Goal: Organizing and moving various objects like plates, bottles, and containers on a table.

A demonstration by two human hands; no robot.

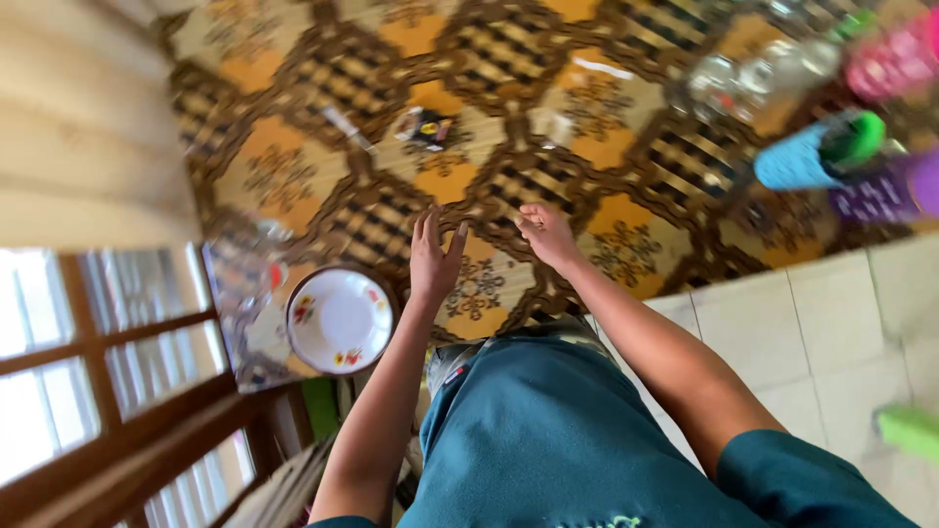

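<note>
My left hand (pixel 433 256) is held out in front of me, fingers spread and upright, holding nothing. My right hand (pixel 546 235) is beside it, palm partly up with fingers loosely curled, also without anything in it. Both hang above a patterned brown and orange floor covering (pixel 293 176). A white plate with small flower prints (pixel 339 321) lies just left of my left hand, on a small shiny table top (pixel 235 284). My teal shirt fills the bottom of the view.
A small dark object (pixel 424 127) lies on the floor ahead. Clear plastic bottles (pixel 758 73) and colourful bottles, blue-green (pixel 817 152), pink (pixel 895 59) and purple (pixel 885 191), lie at the upper right. White floor tiles (pixel 831 332) are on the right; a wooden-framed window (pixel 88 362) stands left.
</note>
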